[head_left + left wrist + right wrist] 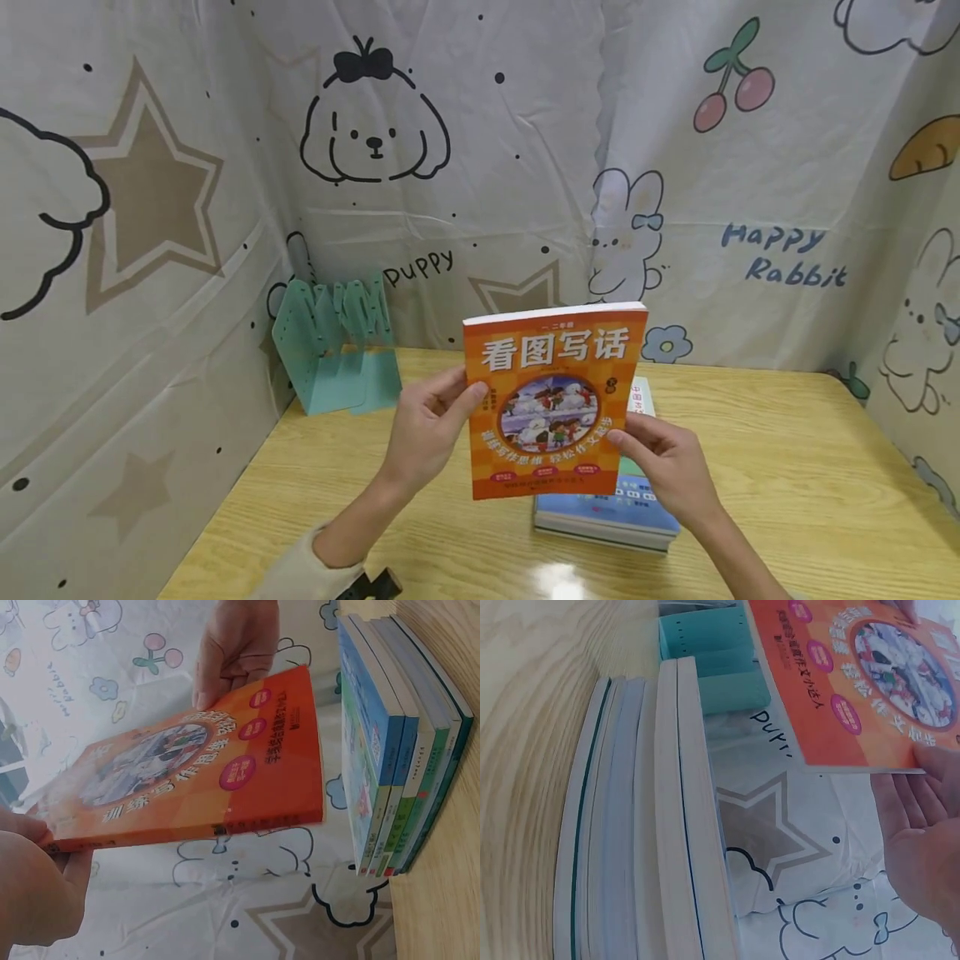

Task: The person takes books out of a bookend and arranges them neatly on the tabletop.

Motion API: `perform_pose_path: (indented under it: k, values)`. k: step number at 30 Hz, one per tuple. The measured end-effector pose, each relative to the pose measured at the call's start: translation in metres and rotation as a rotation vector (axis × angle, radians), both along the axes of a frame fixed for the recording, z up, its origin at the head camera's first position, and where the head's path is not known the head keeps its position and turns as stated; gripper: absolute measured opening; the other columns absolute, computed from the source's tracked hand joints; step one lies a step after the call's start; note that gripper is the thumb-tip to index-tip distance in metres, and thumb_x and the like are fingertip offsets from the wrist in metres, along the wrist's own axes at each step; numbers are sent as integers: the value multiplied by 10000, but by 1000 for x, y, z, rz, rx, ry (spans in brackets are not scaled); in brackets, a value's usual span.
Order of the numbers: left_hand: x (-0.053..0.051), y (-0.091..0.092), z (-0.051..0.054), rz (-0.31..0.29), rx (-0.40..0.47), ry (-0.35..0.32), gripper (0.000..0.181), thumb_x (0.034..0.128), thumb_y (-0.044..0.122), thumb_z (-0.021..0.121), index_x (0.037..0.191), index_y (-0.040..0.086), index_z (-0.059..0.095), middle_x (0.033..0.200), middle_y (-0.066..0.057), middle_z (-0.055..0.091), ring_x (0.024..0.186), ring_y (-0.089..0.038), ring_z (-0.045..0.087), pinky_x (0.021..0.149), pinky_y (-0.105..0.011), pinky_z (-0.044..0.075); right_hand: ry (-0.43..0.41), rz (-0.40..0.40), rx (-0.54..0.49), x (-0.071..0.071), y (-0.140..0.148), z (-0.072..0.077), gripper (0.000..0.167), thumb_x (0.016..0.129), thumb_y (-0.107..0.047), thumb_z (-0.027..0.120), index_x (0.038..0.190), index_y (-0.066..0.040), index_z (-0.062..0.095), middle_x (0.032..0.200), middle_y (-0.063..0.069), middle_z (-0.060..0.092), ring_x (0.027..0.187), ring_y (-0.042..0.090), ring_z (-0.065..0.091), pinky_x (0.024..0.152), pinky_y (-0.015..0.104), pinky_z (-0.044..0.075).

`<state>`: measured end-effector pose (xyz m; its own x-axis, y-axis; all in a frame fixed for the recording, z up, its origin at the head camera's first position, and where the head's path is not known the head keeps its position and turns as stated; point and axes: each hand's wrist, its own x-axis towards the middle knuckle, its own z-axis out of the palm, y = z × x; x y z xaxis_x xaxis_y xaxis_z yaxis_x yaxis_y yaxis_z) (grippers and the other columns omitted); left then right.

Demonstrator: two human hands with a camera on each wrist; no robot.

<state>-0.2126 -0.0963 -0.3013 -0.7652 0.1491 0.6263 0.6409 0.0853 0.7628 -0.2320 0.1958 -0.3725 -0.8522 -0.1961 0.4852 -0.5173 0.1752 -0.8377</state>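
An orange paperback book point(555, 400) with a round picture on its cover is held up, tilted, above the table in the head view. My left hand point(431, 425) pinches its left edge, thumb on the front cover and fingers behind. On the opposite edge, lower down, my right hand point(667, 467) grips it the same way. Below and behind it lies a stack of books point(607, 521), partly hidden by the orange book and the right hand. The left wrist view shows several spines in that stack point(405, 750), the orange book apart from it.
Green bookends point(337, 350) stand at the table's back left corner. Wood-grain table top point(787, 467) extends on both sides of the stack. A printed cloth point(510, 167) hangs along the back and sides.
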Motion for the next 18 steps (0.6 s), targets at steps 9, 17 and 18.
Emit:
perform_pose_path:
  k: [9, 17, 18]
  values:
    - [-5, 2, -9, 26, -5, -140, 294, 1002, 152, 633, 1269, 35, 675, 1112, -100, 723, 916, -228, 710, 800, -382, 587, -52, -40, -61, 4, 6, -2, 261, 979, -10, 623, 1212, 100, 667, 1021, -23, 744, 853, 144, 719, 724, 293, 593]
    - [-10, -5, -15, 124, 24, -101, 369, 987, 149, 658, 1327, 9, 627, 1195, -101, 700, 1080, -169, 675, 904, -306, 535, -128, -57, -145, 8, 21, -6, 310, 989, -29, 617, 1214, 183, 613, 995, -9, 751, 823, 154, 726, 702, 297, 595]
    - [-11, -6, -15, 129, 29, -92, 365, 986, 139, 657, 1325, 5, 627, 1193, -105, 700, 1086, -173, 673, 912, -305, 530, -140, -59, -171, 9, 24, -8, 315, 989, -28, 617, 1213, 193, 606, 994, -9, 752, 820, 154, 728, 701, 296, 594]
